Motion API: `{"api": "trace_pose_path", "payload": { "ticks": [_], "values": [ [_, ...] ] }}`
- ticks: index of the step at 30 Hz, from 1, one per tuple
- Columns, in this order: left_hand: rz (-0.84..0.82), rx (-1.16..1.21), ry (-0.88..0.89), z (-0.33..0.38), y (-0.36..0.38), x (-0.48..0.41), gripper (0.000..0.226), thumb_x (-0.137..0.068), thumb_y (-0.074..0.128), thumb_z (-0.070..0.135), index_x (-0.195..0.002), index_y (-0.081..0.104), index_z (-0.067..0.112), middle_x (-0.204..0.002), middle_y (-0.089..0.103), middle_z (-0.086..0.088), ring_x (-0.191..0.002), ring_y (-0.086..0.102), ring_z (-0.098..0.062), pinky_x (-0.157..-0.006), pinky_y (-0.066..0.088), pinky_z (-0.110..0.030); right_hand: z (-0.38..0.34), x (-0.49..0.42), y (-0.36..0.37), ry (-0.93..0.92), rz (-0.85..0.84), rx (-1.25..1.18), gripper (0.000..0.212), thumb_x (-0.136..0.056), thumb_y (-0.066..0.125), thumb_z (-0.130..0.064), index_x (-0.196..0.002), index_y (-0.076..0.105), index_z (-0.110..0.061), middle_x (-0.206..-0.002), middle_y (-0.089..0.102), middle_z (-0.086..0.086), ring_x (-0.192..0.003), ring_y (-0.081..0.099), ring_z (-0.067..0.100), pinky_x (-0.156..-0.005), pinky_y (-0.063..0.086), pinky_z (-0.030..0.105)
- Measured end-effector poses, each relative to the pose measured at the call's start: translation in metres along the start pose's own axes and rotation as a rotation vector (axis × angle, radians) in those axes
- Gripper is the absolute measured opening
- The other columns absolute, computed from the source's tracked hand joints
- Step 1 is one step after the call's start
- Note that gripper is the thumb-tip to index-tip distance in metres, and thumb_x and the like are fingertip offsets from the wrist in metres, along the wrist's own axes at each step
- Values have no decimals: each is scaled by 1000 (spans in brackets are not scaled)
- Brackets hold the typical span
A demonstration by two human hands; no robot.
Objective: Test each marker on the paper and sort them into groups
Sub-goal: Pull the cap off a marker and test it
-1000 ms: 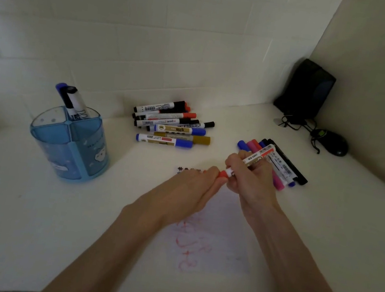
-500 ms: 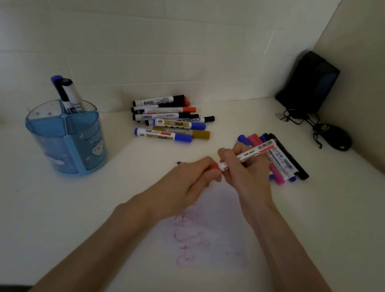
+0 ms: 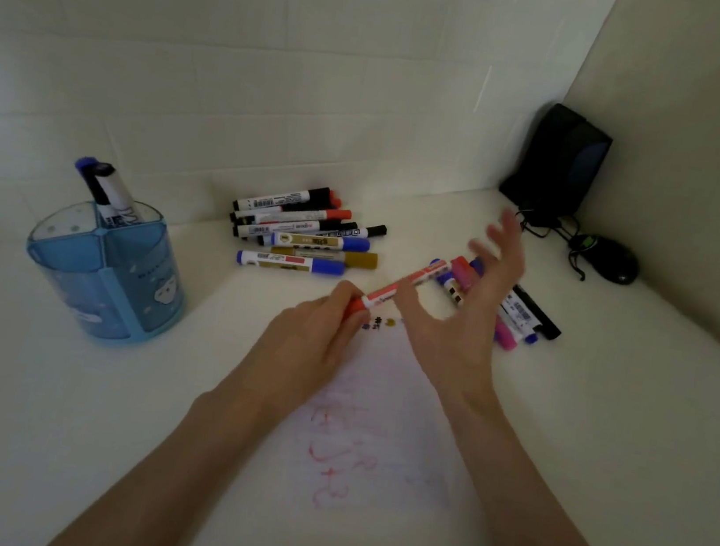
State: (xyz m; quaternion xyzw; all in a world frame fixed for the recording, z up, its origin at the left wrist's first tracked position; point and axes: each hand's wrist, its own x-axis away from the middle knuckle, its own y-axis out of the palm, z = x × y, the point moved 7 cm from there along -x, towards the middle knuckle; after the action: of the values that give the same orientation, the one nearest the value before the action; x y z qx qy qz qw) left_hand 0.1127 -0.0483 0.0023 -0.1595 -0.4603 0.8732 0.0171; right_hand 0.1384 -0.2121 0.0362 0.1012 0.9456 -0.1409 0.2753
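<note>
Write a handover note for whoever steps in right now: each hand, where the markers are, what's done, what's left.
Left hand: grip round the red end of the red marker, held above the far edge of the paper.
Right hand: open, fingers spread, blurred; thumb near the marker's barrel.
Markers: a pile at the back, a group to the right, two markers in the blue holder.
Done: red scribbles on the paper; some sorting evident.
Left: likely place the red marker in a group, then test the rest; which pile is untested I cannot tell.

Red-capped white marker (image 3: 397, 288); blue holder (image 3: 116, 285), seemingly cloud-patterned; red scribbles (image 3: 336, 459) on paper (image 3: 402, 385).
</note>
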Motion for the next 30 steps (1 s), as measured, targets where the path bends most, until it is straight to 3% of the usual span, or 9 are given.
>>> {"api": "trace_pose_path", "payload": {
  "ticks": [2,4,6,7,9,16,18,25,30],
  "values": [
    [24,-80,0,-3,-9,3,23,-106,35,38,-120,46,23,-101,60,5,-79,58,-10,-67,39,-22,-20,5,6,-406,-197,424,71,-89,68,-33,-155,43,-21,-154,44,1,-147,39,23,-121,28,56],
    [-1,-97,49,1,-13,7,23,-105,40,35,-122,47,21,-111,57,4,-91,58,-13,-74,40,-23,-15,14,21,-507,-402,718,47,-103,52,-45,-142,61,-20,-137,65,4,-136,54,24,-126,18,57],
    [-43,-142,102,4,-14,9,27,-103,42,36,-125,47,22,-121,53,4,-103,55,-12,-81,42,-25,-8,25,37,-513,-558,801,39,-103,57,-38,-128,70,-12,-111,75,10,-108,70,30,-113,39,50],
    [-56,-176,116,4,-14,10,29,-103,42,37,-128,46,23,-125,52,4,-108,53,-12,-85,44,-27,-9,28,42,-534,-588,804,32,-99,67,-30,-121,72,-8,-102,76,12,-97,72,32,-99,49,48],
    [-105,-231,98,-3,-12,10,35,-104,43,40,-135,42,24,-134,51,2,-116,51,-13,-96,45,-30,-14,28,43,-597,-581,800,23,-95,74,-25,-111,73,-8,-94,75,10,-84,71,30,-83,53,45],
    [-243,-295,60,-15,0,7,53,-103,50,40,-148,33,20,-143,49,-7,-127,48,-21,-104,35,-28,-3,21,37,-459,-668,697,38,-103,39,-40,-111,71,-20,-99,73,-3,-89,63,22,-92,36,45],
    [-184,-295,93,-11,-2,6,45,-103,49,39,-143,39,20,-136,54,-5,-119,50,-19,-93,31,-22,3,19,36,-412,-689,677,41,-102,35,-43,-113,69,-23,-101,72,-5,-92,62,19,-94,32,42],
    [-120,-336,157,-5,-6,5,39,-102,52,39,-136,46,19,-128,59,-4,-103,49,-17,-80,19,-21,4,18,35,-381,-688,645,39,-101,35,-42,-115,68,-25,-102,71,-6,-94,61,17,-93,27,36],
    [-189,-240,54,-15,-2,6,40,-103,47,43,-136,45,20,-124,59,-5,-102,51,-17,-83,30,-23,-3,18,33,-425,-623,681,20,-103,56,-26,-111,73,-19,-97,72,0,-91,63,23,-88,20,32]
  ]
}}
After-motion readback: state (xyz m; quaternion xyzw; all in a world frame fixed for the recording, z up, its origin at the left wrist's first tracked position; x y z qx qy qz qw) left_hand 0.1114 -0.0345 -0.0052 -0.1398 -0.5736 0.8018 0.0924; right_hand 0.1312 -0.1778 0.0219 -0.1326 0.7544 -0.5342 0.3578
